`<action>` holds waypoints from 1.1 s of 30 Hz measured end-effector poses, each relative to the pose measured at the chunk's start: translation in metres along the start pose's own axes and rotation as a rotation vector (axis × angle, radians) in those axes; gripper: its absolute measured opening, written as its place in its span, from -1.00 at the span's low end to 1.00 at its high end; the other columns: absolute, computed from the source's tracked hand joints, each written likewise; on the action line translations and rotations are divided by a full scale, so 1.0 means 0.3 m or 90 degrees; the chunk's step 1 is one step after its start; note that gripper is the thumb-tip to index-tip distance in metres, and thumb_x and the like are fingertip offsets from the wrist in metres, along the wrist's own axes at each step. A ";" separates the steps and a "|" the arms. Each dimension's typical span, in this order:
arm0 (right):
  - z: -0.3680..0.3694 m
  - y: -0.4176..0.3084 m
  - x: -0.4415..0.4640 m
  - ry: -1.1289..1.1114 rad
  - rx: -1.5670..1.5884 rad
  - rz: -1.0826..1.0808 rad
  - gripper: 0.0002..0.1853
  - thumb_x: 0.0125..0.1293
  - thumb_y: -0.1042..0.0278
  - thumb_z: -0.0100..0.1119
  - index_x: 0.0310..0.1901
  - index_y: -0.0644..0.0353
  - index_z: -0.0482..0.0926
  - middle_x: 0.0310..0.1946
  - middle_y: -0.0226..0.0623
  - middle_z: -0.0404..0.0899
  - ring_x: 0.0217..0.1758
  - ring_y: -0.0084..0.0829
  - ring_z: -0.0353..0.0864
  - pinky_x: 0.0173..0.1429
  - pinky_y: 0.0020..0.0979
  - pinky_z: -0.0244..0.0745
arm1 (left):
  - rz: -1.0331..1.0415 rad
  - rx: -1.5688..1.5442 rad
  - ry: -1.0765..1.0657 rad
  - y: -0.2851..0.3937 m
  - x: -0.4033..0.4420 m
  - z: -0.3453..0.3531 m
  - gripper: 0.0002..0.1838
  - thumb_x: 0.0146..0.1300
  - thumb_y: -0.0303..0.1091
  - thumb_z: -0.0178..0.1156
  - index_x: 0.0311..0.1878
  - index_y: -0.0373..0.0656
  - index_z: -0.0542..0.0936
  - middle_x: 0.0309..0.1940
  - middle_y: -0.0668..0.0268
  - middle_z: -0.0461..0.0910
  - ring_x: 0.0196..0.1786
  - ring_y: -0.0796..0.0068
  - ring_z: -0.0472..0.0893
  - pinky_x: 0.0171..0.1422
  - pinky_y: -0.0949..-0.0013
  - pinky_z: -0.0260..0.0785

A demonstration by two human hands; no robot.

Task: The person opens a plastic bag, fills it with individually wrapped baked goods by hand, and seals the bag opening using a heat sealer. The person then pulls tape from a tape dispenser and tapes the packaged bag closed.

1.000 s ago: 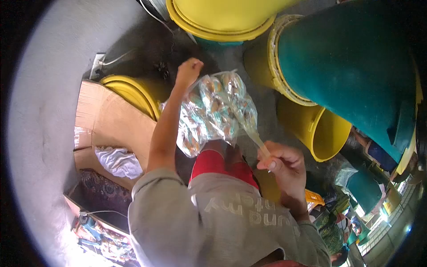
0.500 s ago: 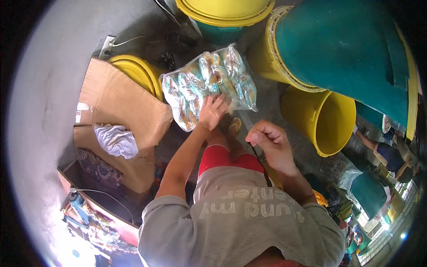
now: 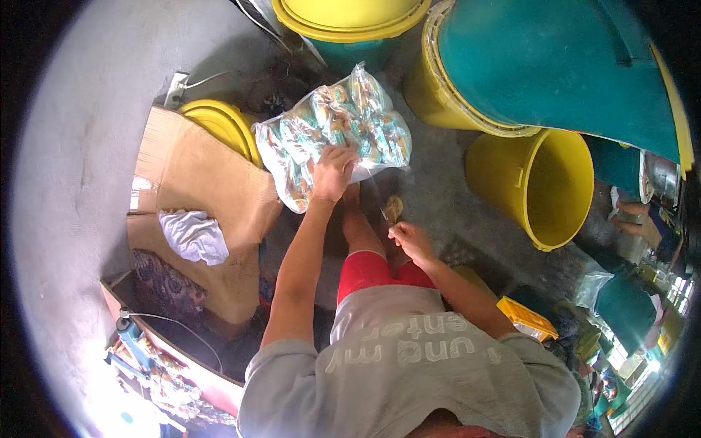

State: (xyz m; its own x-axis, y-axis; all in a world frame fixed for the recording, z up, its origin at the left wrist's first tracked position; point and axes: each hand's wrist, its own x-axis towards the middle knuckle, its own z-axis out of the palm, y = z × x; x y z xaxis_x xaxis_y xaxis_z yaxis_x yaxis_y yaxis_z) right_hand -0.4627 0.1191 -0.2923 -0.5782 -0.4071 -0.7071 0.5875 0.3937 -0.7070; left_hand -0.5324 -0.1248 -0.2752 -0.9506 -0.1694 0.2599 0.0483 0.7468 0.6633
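Observation:
A clear plastic bag [image 3: 391, 139] full of small wrapped packs, printed teal and orange-brown, lies tilted in front of my legs. My left hand [image 3: 334, 173] has its fingers curled on the bag's near edge. My right hand [image 3: 413, 244] is lower and to the right, apart from the packs, with thumb and fingers pinched together. What it pinches is too small to make out. Just beyond its fingertips, a foot in a sandal [image 3: 393, 209] shows on the floor.
Yellow bins [image 3: 496, 179] and a large teal one [image 3: 540, 66] stand on the right. A yellow-lidded bin [image 3: 350, 18] is at the back. On the left are cardboard [image 3: 212, 153], a white cloth [image 3: 193, 235] and a power socket [image 3: 176, 89]. An orange crate [image 3: 526, 318] is at right.
My right hand has moved forward and left, away from my body; the dark strip that hung from it no longer shows. My left hand's fingers, spread before, are now curled at the bag's edge.

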 end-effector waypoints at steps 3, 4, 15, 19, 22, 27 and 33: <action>0.042 0.100 0.130 0.011 -0.040 0.041 -0.70 0.23 0.12 0.03 -0.45 0.20 0.52 -0.55 -0.44 0.51 -0.52 -0.58 0.39 -0.39 -0.45 0.32 | -0.019 -0.014 -0.020 -0.006 -0.001 -0.002 -0.87 -0.15 -0.56 0.23 -0.46 -0.12 0.59 -0.36 0.36 0.59 -0.22 0.31 0.52 -0.13 0.35 0.40; 0.050 0.110 0.177 0.031 -0.124 0.023 -0.68 0.23 0.10 0.02 -0.46 0.19 0.52 -0.55 -0.41 0.53 -0.49 -0.52 0.44 -0.35 -0.41 0.33 | -0.029 -0.023 -0.026 -0.003 0.003 -0.006 -0.86 -0.16 -0.57 0.23 -0.46 -0.12 0.59 -0.36 0.35 0.59 -0.22 0.31 0.52 -0.13 0.34 0.40; 0.069 0.318 0.727 0.271 -0.292 -0.245 -0.56 0.20 -0.11 -0.05 -0.41 0.17 0.51 -0.51 -0.26 0.55 -0.40 -0.30 0.52 -0.19 -0.34 0.36 | -0.070 -0.055 -0.062 0.005 0.025 -0.019 -0.79 -0.22 -0.61 0.28 -0.41 -0.18 0.59 -0.30 0.30 0.59 -0.19 0.30 0.53 -0.09 0.32 0.38; -0.021 0.314 0.754 0.296 -0.307 -0.181 -0.55 0.21 -0.13 -0.07 -0.34 0.17 0.52 -0.45 -0.26 0.56 -0.35 -0.32 0.52 -0.17 -0.34 0.36 | -0.061 -0.079 -0.105 -0.005 0.034 -0.035 -0.76 -0.18 -0.59 0.27 -0.34 -0.19 0.57 -0.25 0.25 0.57 -0.17 0.26 0.52 -0.07 0.29 0.37; -0.060 0.334 0.790 0.310 -0.293 -0.089 -0.54 0.21 -0.14 -0.08 -0.29 0.17 0.52 -0.41 -0.27 0.56 -0.32 -0.33 0.52 -0.14 -0.35 0.36 | -0.051 -0.102 -0.135 0.014 0.047 -0.063 -0.82 -0.07 -0.54 0.22 -0.32 -0.20 0.55 -0.25 0.21 0.55 -0.14 0.22 0.51 -0.05 0.25 0.36; -0.167 0.272 0.852 0.344 -0.182 0.079 -0.51 0.23 -0.15 -0.10 -0.20 0.16 0.53 -0.33 -0.28 0.57 -0.26 -0.34 0.53 -0.11 -0.36 0.36 | -0.143 -0.100 -0.023 -0.006 0.153 -0.268 -0.71 -0.10 -0.67 0.13 -0.22 -0.27 0.55 -0.22 0.11 0.57 -0.14 0.28 0.57 -0.04 0.36 0.40; -0.327 -0.350 0.868 0.267 0.094 -0.024 -0.48 0.25 -0.17 -0.13 -0.04 0.12 0.50 -0.22 -0.33 0.56 -0.16 -0.38 0.52 -0.06 -0.33 0.37 | -0.375 -0.034 -0.027 -0.396 0.212 -0.241 -0.62 0.22 -0.16 0.04 -0.06 -0.27 0.52 -0.10 0.02 0.53 -0.06 0.13 0.52 0.03 0.20 0.32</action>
State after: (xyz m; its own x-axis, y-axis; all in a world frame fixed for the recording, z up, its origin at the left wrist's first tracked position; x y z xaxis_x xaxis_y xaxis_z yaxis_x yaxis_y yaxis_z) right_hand -0.7304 0.0525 -0.4032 -0.7629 -0.0373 -0.6454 0.6181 0.2504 -0.7451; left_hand -0.5764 -0.2709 -0.2867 -0.8330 -0.5193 -0.1909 -0.4774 0.5003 0.7223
